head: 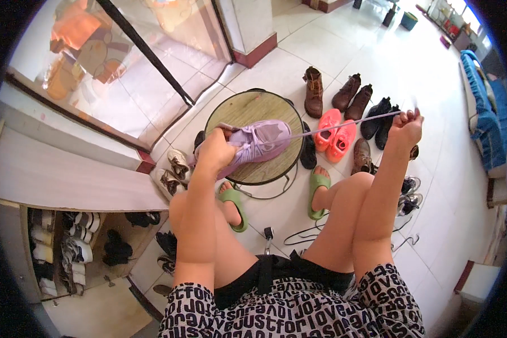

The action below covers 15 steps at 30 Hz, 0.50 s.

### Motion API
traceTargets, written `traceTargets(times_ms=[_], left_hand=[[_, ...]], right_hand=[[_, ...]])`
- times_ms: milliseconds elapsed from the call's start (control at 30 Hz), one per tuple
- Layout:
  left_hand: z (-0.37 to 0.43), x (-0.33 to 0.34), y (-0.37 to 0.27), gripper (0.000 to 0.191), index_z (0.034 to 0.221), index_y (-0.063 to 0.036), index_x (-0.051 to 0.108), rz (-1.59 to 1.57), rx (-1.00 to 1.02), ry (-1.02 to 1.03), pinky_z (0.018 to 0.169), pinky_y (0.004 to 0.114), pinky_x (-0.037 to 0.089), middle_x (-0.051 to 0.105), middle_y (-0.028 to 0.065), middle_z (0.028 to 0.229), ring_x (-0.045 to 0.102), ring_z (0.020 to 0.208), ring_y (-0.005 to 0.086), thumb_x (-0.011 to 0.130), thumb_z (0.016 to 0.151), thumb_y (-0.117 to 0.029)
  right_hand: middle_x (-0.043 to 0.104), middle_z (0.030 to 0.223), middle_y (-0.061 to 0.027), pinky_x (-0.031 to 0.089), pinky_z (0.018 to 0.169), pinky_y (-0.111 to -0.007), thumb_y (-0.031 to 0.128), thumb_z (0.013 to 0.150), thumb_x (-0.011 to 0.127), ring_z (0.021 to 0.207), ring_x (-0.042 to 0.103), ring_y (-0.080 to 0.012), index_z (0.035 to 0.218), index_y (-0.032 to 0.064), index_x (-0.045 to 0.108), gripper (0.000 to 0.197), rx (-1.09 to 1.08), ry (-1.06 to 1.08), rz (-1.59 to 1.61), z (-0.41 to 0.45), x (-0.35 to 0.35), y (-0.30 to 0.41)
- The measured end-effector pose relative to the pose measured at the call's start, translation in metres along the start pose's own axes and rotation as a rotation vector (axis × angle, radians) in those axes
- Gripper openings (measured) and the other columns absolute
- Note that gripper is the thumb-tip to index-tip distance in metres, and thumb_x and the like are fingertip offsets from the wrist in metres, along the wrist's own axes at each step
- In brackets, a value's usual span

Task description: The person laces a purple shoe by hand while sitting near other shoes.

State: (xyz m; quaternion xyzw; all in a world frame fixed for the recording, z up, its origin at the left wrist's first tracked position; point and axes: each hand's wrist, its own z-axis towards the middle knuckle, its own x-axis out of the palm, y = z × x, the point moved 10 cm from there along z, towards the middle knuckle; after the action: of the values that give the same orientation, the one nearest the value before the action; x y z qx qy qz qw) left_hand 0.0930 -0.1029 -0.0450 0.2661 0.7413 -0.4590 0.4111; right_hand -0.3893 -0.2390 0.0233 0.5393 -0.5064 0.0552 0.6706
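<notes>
A lavender lace-up sneaker [264,141] rests on a round stool [232,114] with a wood-look top, its toe pointing right. My left hand [216,151] grips the sneaker at its heel and collar. Far out to the right, my right hand [407,126] is closed on the end of a lavender shoelace [350,123]. The lace runs taut and nearly straight from the sneaker's front eyelets, passing above other shoes on the floor. Part of the sneaker's heel is hidden behind my left hand.
Coral sneakers [336,135], brown boots [313,92] and several dark shoes stand right of the stool. White sneakers [173,171] sit at its left. A shoe cabinet [80,203] is open at lower left. Wire hangers [304,236] lie on the tiles; a blue-covered seat [483,114] is far right.
</notes>
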Motion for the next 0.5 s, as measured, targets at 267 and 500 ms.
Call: traceTargets(times_ms=[267,500], left_hand=[[-0.010,0.043,-0.001,0.018,0.084,-0.0006,0.055,-1.425,-0.235,0.270,0.077,0.035,0.050,0.059,0.0111,0.087,0.059,0.080,0.0248,0.053,0.067,-0.005],[-0.030,0.048,-0.030,0.022,0.096,-0.0010,0.058,-1.696,-0.378,0.298,0.080,0.040,0.052,0.063,0.0127,0.096,0.062,0.085,0.0275,0.063,0.075,-0.006]], right_hand=[[0.050,0.068,0.0005,0.037,0.048,-0.021,0.021,0.097,0.047,0.054,0.044,-0.0069,0.116,-0.0030,0.056,0.032,-0.132,0.518,-0.406,-0.092,0.089,-0.038],[0.055,0.112,-0.0104,0.043,0.099,-0.036,-0.010,0.082,0.047,0.111,0.056,-0.0241,0.125,-0.0038,0.050,0.043,0.442,1.266,-0.145,-0.254,0.149,-0.118]])
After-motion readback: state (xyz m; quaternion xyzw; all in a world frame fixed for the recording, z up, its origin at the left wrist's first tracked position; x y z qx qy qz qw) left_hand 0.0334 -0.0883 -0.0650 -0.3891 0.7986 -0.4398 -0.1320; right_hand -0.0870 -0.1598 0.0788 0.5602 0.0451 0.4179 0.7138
